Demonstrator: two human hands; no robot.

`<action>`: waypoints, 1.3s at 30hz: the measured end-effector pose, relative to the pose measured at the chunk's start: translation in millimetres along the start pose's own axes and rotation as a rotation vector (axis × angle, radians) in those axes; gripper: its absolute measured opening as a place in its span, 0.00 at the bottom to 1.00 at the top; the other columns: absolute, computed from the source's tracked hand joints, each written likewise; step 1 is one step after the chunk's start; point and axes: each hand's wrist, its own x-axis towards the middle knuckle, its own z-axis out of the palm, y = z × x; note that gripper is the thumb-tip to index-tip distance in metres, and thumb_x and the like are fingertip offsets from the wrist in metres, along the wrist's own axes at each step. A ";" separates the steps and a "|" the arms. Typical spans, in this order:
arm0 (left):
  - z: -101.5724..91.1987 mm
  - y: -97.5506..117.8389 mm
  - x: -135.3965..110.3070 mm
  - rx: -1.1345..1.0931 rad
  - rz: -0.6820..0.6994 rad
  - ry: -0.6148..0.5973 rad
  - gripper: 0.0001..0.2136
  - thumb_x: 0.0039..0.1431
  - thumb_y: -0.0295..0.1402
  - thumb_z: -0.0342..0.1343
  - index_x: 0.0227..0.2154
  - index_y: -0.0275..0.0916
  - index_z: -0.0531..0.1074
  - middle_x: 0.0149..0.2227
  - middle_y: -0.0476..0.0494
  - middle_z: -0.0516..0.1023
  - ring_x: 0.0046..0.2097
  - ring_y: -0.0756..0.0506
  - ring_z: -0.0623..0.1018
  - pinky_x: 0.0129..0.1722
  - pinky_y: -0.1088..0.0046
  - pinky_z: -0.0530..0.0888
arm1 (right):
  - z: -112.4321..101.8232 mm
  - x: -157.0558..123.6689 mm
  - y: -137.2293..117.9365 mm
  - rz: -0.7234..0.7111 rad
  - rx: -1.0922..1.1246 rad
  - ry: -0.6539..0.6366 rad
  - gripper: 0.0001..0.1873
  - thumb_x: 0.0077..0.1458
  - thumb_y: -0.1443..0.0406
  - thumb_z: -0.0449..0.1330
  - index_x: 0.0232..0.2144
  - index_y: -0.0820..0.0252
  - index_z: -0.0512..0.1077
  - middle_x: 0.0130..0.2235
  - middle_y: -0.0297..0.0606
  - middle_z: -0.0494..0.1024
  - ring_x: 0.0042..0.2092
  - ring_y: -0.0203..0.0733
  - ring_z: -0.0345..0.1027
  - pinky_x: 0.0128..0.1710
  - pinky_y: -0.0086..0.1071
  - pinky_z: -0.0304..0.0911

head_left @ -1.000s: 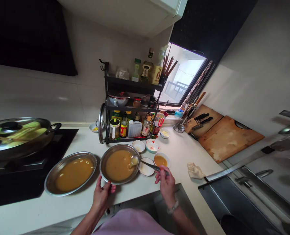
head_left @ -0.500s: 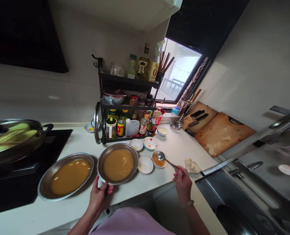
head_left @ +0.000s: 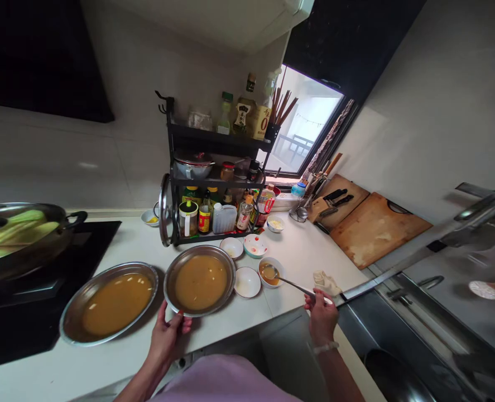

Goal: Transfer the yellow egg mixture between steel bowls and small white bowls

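My left hand (head_left: 168, 332) is closed on the near rim of a round metal pan (head_left: 176, 301) of brown liquid with pale bits, thumb on top. In my right hand (head_left: 321, 318) is the handle of a metal spoon (head_left: 291, 283). Its round head is dipped in the brown liquid of a small white bowl (head_left: 268, 261). Left of that bowl lies a white dish (head_left: 248, 282), and behind it a bowl with red marks (head_left: 255, 245). Another metal pan (head_left: 69, 318) of brown liquid stands further left.
A black rack (head_left: 217, 182) of bottles and jars stands at the wall. At left, a wok (head_left: 58, 240) sits on the black stove. A crumpled cloth (head_left: 326, 283) lies near the sink (head_left: 356, 324). Cutting boards (head_left: 376, 229) and a knife block (head_left: 322, 209) lean at the right.
The spoon's head has gone down into the liquid in the small bowl. My right hand has moved right and slightly down. My left hand keeps its hold on the pan.
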 end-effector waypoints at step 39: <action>-5.3 -6.7 3.3 -0.030 0.018 -0.055 0.39 0.57 0.23 0.56 0.67 0.38 0.41 0.19 0.49 0.77 0.20 0.49 0.77 0.22 0.79 0.73 | 47.6 -73.2 -24.6 -0.595 -0.099 -0.735 0.12 0.61 0.62 0.52 0.40 0.56 0.75 0.33 0.38 0.76 0.26 0.36 0.69 0.22 0.30 0.69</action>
